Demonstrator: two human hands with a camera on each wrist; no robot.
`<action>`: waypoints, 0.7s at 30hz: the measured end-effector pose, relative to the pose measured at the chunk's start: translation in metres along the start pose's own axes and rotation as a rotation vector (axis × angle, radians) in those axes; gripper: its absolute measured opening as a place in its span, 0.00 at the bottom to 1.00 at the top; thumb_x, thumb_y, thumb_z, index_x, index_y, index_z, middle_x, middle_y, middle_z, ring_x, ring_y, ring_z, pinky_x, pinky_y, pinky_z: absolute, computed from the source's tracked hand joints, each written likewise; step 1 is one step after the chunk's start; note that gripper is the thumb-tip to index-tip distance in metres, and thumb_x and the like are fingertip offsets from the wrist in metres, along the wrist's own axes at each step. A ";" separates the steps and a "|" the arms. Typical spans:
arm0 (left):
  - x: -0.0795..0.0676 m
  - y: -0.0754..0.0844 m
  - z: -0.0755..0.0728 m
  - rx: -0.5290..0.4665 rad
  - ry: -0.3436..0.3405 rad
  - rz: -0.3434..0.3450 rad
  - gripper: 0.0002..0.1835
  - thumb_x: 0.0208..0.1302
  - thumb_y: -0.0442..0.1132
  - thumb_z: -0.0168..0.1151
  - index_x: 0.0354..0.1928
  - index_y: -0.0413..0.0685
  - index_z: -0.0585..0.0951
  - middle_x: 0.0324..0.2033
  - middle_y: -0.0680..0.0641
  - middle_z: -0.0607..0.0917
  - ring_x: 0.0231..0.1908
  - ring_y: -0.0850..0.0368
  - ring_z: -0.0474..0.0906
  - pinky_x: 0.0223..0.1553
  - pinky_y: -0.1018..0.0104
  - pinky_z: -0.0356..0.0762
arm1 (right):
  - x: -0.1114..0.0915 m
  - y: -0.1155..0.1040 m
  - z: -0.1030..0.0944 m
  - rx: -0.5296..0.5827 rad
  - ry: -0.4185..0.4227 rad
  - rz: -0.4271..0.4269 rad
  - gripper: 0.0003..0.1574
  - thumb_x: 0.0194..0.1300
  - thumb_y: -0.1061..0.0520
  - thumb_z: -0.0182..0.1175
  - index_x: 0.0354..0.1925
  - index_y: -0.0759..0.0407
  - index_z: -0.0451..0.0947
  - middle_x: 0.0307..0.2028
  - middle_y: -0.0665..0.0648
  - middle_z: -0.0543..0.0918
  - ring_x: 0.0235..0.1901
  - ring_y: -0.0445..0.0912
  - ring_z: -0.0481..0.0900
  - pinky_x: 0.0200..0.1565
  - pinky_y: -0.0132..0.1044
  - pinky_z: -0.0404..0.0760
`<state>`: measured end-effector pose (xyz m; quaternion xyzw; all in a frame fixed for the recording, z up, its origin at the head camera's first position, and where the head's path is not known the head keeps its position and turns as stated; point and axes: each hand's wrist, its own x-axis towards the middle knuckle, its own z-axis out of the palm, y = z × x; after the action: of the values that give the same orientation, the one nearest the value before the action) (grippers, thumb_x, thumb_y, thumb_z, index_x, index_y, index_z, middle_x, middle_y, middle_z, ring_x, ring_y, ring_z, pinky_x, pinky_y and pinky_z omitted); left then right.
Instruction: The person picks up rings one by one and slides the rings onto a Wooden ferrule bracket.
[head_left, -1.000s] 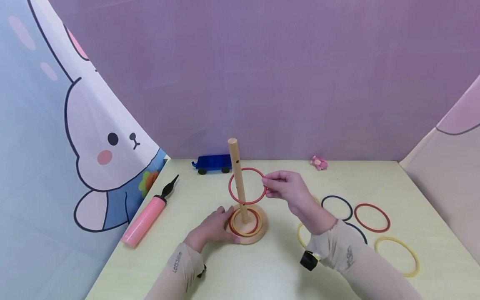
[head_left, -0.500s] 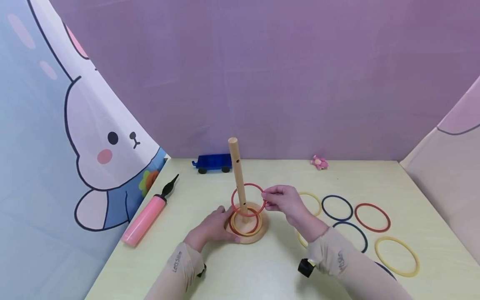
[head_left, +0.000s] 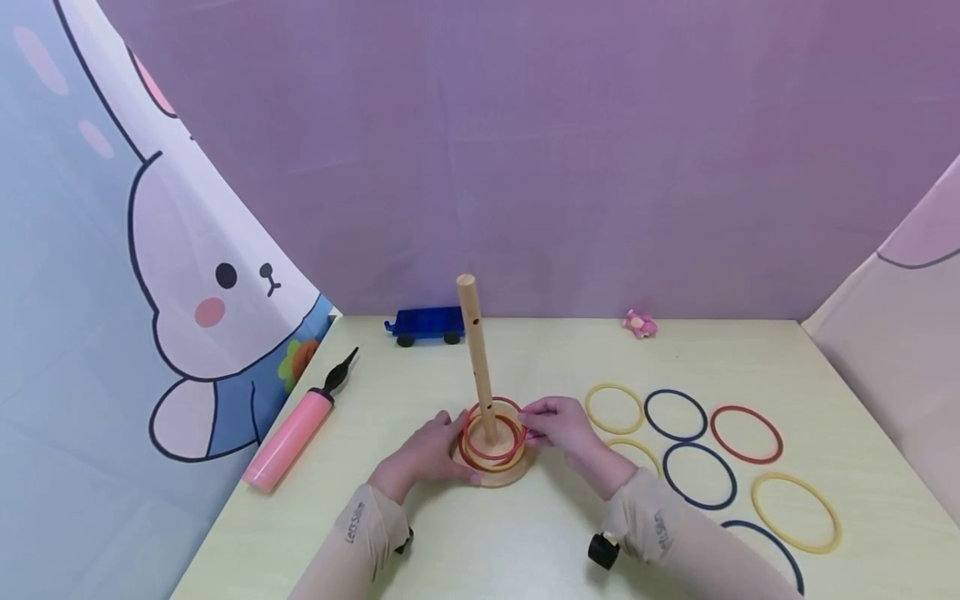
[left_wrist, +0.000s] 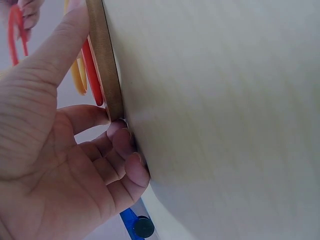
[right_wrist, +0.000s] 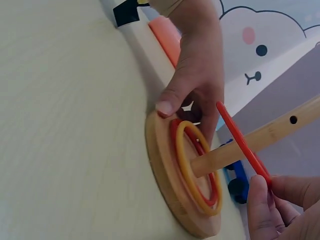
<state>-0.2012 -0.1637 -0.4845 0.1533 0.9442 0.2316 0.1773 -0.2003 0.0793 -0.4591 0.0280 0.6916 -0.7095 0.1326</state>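
Head feed, biggest first. I've got a purple cloth (head_left: 525, 167), lightly creased, behind the table (head_left: 517, 542), pale with faint grain. Wooden stand (head_left: 477, 367) mid-table: smooth round post with small drilled holes, thick disc base. Pink pump (head_left: 288, 442) left of it, smooth cylinder, tapered black nozzle. Left hand (head_left: 429, 452) grips the base's edge, fingers curled, thumb over the rim. Right hand (head_left: 558, 425) pinches the held red ring (right_wrist: 245, 144) between thumb and fingers. Blue wagon (head_left: 427, 323) at the back, boxy, black wheels. Held ring is thin, smooth, circling the post low down, above and apart from the seated yellow ring (right_wrist: 181, 155) and seated red ring (right_wrist: 174, 132) on the base. Loose rings (head_left: 816, 549) lie flat at right. Smallest: pink toy (head_left: 640, 324), back edge.

Versus half a second ago: I see the held ring and right hand lower, more loose rings uncovered; left hand unchanged.
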 end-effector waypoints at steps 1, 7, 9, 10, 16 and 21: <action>0.000 0.000 0.000 0.001 -0.001 0.000 0.60 0.42 0.64 0.76 0.76 0.55 0.57 0.42 0.49 0.69 0.43 0.53 0.68 0.47 0.55 0.70 | 0.001 0.002 0.001 -0.001 0.003 -0.001 0.11 0.62 0.69 0.62 0.42 0.78 0.78 0.30 0.66 0.83 0.21 0.42 0.79 0.28 0.33 0.81; -0.001 0.000 0.000 0.009 0.004 0.023 0.60 0.42 0.64 0.76 0.76 0.51 0.57 0.42 0.49 0.70 0.42 0.53 0.68 0.47 0.54 0.70 | 0.003 0.014 0.003 0.004 0.011 -0.005 0.11 0.61 0.70 0.63 0.41 0.79 0.78 0.28 0.64 0.83 0.20 0.41 0.79 0.28 0.33 0.81; -0.002 0.000 0.000 0.013 0.010 0.032 0.61 0.42 0.64 0.76 0.75 0.50 0.57 0.41 0.49 0.70 0.41 0.53 0.68 0.46 0.55 0.70 | 0.004 0.018 0.004 0.002 0.010 -0.002 0.10 0.61 0.70 0.63 0.40 0.79 0.78 0.28 0.64 0.83 0.21 0.41 0.79 0.28 0.33 0.81; -0.002 0.000 0.000 0.014 0.011 0.036 0.61 0.42 0.64 0.76 0.75 0.49 0.57 0.41 0.49 0.69 0.40 0.53 0.68 0.45 0.55 0.70 | 0.005 0.019 0.005 0.000 0.011 0.000 0.10 0.62 0.70 0.63 0.40 0.79 0.78 0.27 0.64 0.83 0.21 0.41 0.79 0.28 0.33 0.81; -0.001 0.000 0.001 0.023 0.014 0.039 0.61 0.42 0.64 0.76 0.75 0.48 0.58 0.39 0.49 0.69 0.39 0.53 0.67 0.42 0.58 0.68 | 0.008 0.027 0.008 -0.017 0.038 0.011 0.09 0.61 0.70 0.63 0.40 0.78 0.79 0.28 0.63 0.83 0.20 0.43 0.79 0.29 0.36 0.82; 0.000 0.000 0.000 0.020 0.009 0.024 0.60 0.42 0.64 0.76 0.75 0.49 0.58 0.40 0.49 0.69 0.41 0.54 0.68 0.44 0.57 0.70 | 0.007 0.027 0.008 -0.038 0.076 -0.003 0.09 0.60 0.71 0.63 0.39 0.77 0.80 0.30 0.67 0.84 0.21 0.45 0.80 0.30 0.40 0.83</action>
<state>-0.2012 -0.1637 -0.4846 0.1655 0.9452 0.2252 0.1688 -0.1999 0.0704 -0.4864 0.0513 0.7096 -0.6947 0.1056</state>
